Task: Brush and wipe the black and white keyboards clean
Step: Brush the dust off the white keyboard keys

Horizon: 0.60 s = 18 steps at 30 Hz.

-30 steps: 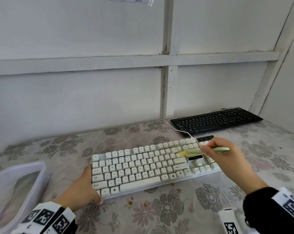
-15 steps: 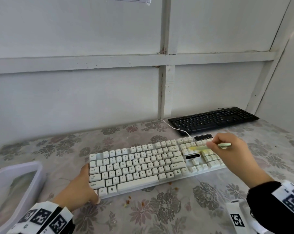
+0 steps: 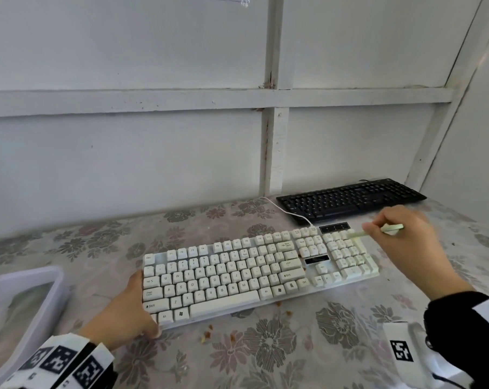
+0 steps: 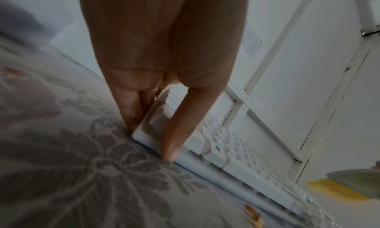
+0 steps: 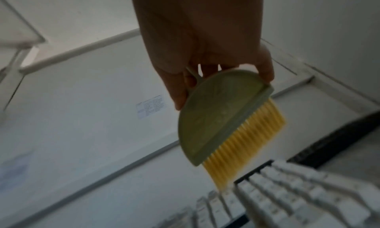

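Observation:
A white keyboard (image 3: 254, 273) lies slanted on the flowered tablecloth; its near-left corner (image 4: 148, 134) shows in the left wrist view and its keys (image 5: 287, 192) in the right wrist view. My left hand (image 3: 125, 313) grips that corner, thumb on the front edge and fingers along the left side. My right hand (image 3: 400, 242) holds a small pale-green brush (image 3: 389, 229) with yellow bristles (image 5: 242, 143) over the keyboard's top right, by the number pad. The bristle tips sit at the keys. A black keyboard (image 3: 350, 199) lies behind, near the wall.
A translucent plastic tub (image 3: 21, 313) stands at the left table edge. Brown crumbs (image 3: 209, 332) lie on the cloth in front of the white keyboard. A white cable (image 3: 288, 211) runs from the white keyboard toward the wall. White walls close in behind and to the right.
My right hand with the brush has swept rightward and slightly back along the keyboard's top rows, from near the navigation keys to the number pad. The left hand keeps its hold on the corner.

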Each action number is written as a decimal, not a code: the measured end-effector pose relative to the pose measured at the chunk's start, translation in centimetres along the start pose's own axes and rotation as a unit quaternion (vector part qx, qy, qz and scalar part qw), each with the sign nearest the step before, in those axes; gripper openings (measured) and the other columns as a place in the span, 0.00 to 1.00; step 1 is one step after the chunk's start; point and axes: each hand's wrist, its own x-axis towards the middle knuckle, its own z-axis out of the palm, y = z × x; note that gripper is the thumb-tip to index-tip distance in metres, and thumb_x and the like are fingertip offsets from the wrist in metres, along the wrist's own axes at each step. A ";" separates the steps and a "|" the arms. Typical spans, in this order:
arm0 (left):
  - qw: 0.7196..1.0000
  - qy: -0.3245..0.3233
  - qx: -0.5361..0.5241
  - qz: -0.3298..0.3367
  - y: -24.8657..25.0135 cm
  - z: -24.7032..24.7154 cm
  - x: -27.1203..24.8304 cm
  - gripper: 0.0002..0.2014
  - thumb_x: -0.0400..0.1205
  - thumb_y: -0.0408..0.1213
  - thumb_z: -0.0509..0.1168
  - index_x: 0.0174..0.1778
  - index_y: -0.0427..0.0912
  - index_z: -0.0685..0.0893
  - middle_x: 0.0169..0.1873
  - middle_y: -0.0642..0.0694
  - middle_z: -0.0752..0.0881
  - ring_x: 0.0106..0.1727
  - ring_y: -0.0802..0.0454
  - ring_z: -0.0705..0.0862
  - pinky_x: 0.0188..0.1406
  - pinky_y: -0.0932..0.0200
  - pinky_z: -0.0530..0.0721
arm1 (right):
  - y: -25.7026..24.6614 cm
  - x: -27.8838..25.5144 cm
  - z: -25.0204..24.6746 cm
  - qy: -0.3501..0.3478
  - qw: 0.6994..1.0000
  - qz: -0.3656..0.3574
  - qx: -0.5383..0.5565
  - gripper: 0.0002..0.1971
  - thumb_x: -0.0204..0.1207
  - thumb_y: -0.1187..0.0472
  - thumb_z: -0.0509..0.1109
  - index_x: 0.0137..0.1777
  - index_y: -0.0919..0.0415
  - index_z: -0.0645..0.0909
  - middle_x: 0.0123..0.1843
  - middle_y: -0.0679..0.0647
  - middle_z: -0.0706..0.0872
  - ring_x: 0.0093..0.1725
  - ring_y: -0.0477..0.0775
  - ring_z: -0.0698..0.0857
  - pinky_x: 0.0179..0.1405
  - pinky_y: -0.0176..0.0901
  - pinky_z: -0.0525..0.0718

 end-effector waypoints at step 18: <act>1.000 0.014 -0.016 -0.011 0.4 0.0 -0.6 0.59 0.48 0.27 0.72 0.78 0.49 0.55 0.56 0.48 0.82 0.55 0.49 0.82 0.45 0.57 0.82 | 3.2 0.8 -0.4 -0.126 0.973 0.082 0.175 0.12 0.73 0.61 0.75 0.30 0.60 0.79 0.22 0.44 0.76 0.22 0.40 0.71 0.21 0.25 0.66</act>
